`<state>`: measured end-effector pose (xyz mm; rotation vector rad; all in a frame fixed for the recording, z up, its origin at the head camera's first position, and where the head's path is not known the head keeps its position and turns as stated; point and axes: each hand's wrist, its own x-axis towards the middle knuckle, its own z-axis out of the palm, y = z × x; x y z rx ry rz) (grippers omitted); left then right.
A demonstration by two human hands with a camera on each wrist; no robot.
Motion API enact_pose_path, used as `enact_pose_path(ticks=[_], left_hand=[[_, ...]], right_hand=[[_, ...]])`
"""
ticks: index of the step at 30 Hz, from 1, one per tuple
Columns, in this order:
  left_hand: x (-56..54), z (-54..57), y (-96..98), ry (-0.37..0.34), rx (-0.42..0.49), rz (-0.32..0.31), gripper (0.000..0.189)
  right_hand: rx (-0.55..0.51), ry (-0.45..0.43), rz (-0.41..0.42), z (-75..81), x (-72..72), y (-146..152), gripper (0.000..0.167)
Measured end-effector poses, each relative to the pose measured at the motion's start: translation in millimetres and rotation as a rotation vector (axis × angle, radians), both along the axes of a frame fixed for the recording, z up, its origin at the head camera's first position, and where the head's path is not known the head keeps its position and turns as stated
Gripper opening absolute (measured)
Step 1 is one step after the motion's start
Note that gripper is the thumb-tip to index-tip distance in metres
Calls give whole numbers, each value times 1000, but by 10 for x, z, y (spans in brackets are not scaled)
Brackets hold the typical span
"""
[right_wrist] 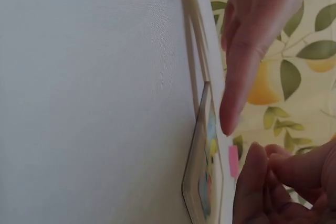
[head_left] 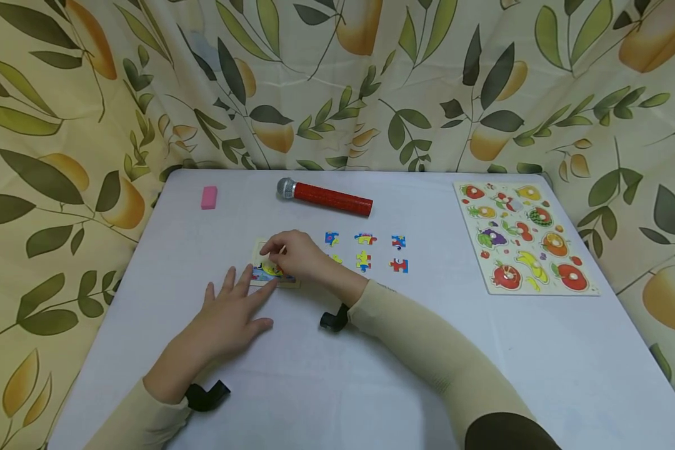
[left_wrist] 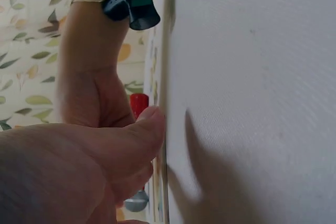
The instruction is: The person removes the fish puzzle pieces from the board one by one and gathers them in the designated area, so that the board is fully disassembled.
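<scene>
A small puzzle board (head_left: 293, 283) with a pale frame and a yellow and blue picture lies left of the table's middle; the hands cover part of it. My left hand (head_left: 230, 315) has its fingers spread, fingertips at the board's lower left edge. Over the board is my right hand (head_left: 300, 253), thumb and forefinger drawn together; whether a piece is between them is hidden. In the right wrist view the board (right_wrist: 195, 182) appears edge-on beside the right hand (right_wrist: 283, 182). Loose jigsaw pieces (head_left: 364, 260) lie in rows right of the right hand, one partly behind it.
A red microphone (head_left: 332, 199) with a silver head lies behind the pieces. A pink block (head_left: 209, 197) sits at the back left. At the right lies a fruit puzzle board (head_left: 520, 234). A leaf-patterned curtain (head_left: 337, 81) hangs behind the white table (head_left: 326, 387).
</scene>
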<state>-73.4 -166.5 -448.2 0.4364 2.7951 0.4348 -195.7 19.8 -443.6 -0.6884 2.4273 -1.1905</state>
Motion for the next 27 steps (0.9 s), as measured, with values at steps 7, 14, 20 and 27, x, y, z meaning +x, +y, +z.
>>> enact_pose_path(ticks=[7,14,20,27], left_hand=[[6,-29,-50,-53,-28,23,78],[16,-77,-3,-69,-61,36,83],[15,-108,34,-63,-71,53,86],[26,-46,60,-77,-76,56,85]], right_hand=[[57,-45,34,-76,-51,-130,30],[197,15,123,-130,-114,-176,32],[244,71,179,-138,-135,-171,35],[238,94,221,-114,-94,-168,35]])
